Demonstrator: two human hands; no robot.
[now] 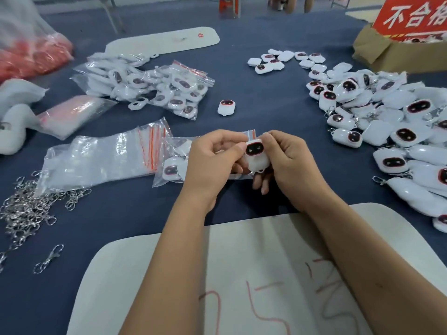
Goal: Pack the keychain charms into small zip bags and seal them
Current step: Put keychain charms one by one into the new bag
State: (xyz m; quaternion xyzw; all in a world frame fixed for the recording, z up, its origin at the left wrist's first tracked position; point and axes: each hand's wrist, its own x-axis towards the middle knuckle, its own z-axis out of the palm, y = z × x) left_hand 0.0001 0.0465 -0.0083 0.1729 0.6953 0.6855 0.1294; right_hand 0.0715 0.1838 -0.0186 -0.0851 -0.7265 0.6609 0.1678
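Closest in, a white foam sheet [242,274] with red scribbles lies under both forearms. Just beyond, the left hand [212,160] pinches a small zip bag [251,134] while the right hand [287,160] grips a white robot-face charm [256,154], the two meeting above the dark blue table [266,112]; whether the charm is in the bag's mouth yet, I can't tell. To the left, loose metal clasps [26,209] and a pack of empty zip bags [101,158], with one bagged charm [170,170] beside it. Right side, a big heap of unpacked charms [391,131] — plenty left to do. Further back left, a pile of bagged charms [154,85], so a good batch looks finished. One stray charm [227,107] sits mid-table, and a cardboard box [387,49] with a red sign behind.
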